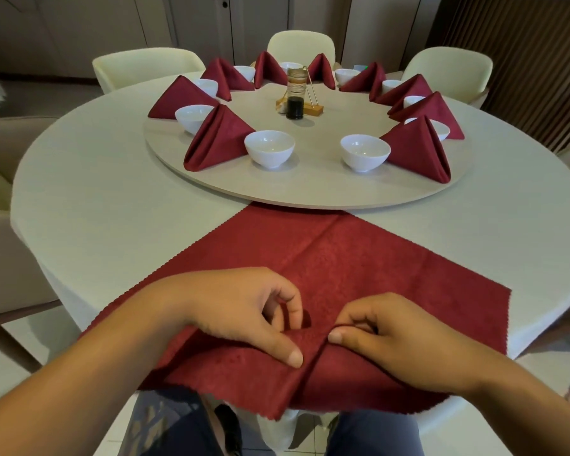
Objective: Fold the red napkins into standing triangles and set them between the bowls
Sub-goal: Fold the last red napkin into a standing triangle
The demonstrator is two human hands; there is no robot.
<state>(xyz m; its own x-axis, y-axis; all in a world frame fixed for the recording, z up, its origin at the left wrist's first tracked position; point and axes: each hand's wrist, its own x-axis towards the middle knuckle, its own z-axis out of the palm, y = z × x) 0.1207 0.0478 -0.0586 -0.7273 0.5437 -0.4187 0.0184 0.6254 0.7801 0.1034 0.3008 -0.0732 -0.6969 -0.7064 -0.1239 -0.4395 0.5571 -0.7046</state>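
One surface [96,192], round, white; turntable [310,189] on it carries bowls [269,153] and folded triangles [219,139]. Flat napkin [359,264] lies at near edge, near corner overhanging. Cloth soft, light, limp; take at corners or fold line. Raised near fold pinched by left grip [244,314] and right grip [392,337], fingers curled. Far corner hidden under turntable.

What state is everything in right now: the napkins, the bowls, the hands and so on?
Flat napkin: spread on the table, near part gathered into a fold.
Left hand: pinches that fold.
Right hand: pinches it too.
Folded napkins: standing as triangles on the turntable.
Bowls: upright, the near ones empty.
Dark bottle: upright.
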